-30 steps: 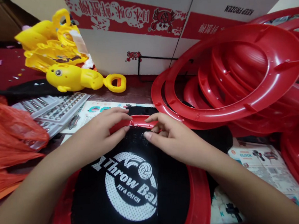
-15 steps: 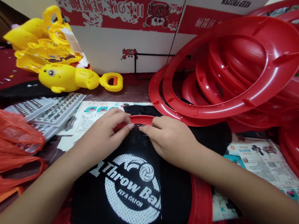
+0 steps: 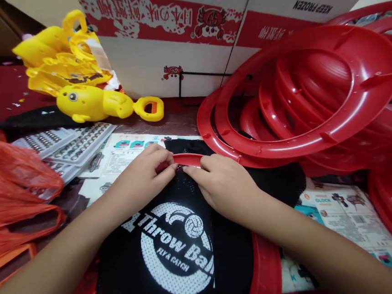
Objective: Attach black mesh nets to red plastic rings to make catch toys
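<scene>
A black mesh cloth (image 3: 124, 267) with a white "Throw Ball" print lies over a red plastic ring (image 3: 266, 269) in front of me. At its far edge, my left hand (image 3: 150, 174) pinches the cloth between thumb and fingers against the ring's rim. Close beside it, my right hand (image 3: 224, 179) also has its fingers closed on the cloth's edge, thumb pointing toward the left thumb. A strip of the ring's red rim shows between the two hands. More black cloth spreads under and beyond my right hand.
Several large red rings (image 3: 312, 141) are heaped at the right. Yellow duck-shaped plastic parts (image 3: 89, 101) lie at the back left, near trays of small metal pieces (image 3: 79, 145) and an orange plastic bag (image 3: 14, 190). A white-and-red carton (image 3: 160, 49) stands behind; printed cardboard (image 3: 349, 211) covers the table.
The whole view has shifted slightly right and down. Both hands keep pinching at the cloth's far edge, with only tiny finger movement.
</scene>
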Demonstrator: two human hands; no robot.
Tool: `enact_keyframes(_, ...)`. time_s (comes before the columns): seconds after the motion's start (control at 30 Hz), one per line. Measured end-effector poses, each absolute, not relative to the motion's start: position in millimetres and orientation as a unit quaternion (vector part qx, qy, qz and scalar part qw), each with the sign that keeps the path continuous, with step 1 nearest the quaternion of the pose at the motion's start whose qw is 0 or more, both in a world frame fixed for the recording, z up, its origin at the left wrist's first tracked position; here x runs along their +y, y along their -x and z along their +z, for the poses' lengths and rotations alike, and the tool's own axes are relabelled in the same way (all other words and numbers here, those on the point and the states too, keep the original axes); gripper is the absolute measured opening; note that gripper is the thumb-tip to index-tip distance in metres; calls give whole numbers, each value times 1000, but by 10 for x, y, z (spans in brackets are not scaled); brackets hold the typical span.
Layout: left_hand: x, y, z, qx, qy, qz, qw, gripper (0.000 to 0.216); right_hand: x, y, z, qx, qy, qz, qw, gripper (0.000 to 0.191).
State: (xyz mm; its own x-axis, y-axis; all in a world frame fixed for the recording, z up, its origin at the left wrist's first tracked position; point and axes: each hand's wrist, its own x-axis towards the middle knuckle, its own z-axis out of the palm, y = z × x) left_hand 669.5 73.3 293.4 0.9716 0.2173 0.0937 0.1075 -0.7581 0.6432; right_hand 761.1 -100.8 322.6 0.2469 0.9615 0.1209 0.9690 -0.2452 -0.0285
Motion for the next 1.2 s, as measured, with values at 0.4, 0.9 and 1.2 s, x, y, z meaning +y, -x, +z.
enact_keyframes(0.4, 746, -6685, 2957, 128, -922, 67, 360, 14, -1006, -7641, 3380, -554, 812, 121, 137, 32)
enact_keyframes(0.9, 691, -6686, 2809, -108, -948, 171, 246, 36, -967, -7839, 3241, -489, 842, 86, 211, 31)
enact_keyframes(1.2, 728, -6669, 2770, -121, -954, 159, 225, 38, -977, -7844, 3300, -478, 849, 123, 187, 28)
